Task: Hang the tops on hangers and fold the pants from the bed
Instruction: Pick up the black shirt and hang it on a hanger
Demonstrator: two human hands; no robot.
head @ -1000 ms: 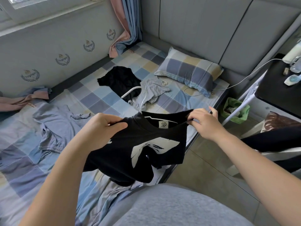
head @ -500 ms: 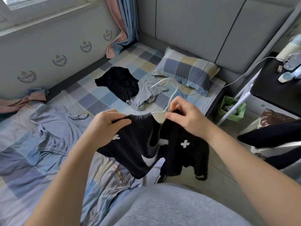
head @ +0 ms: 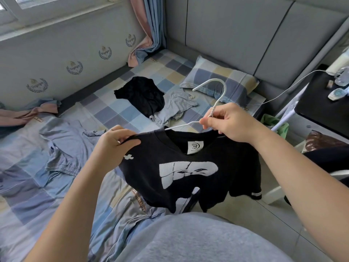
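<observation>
A black T-shirt [head: 190,167] with a white print hangs in front of me on a white hanger [head: 217,99], whose hook points up and left. My right hand [head: 232,123] grips the hanger at its neck, above the collar. My left hand [head: 115,142] pinches the shirt's left shoulder. On the checked bed [head: 117,112] behind lie a black garment [head: 141,95], a grey garment [head: 175,106] beside it, and a blue-grey garment [head: 62,146] at the left.
A checked pillow [head: 219,82] leans at the grey headboard. A black bedside table [head: 324,106] with small items stands at the right, a white cable running from it to the bed. A green bin [head: 273,123] sits on the tiled floor. Curtains hang in the corner.
The shirt, bunched between my hands half a second ago, now hangs spread on the hanger. My right hand has moved from the fabric to the hanger's neck.
</observation>
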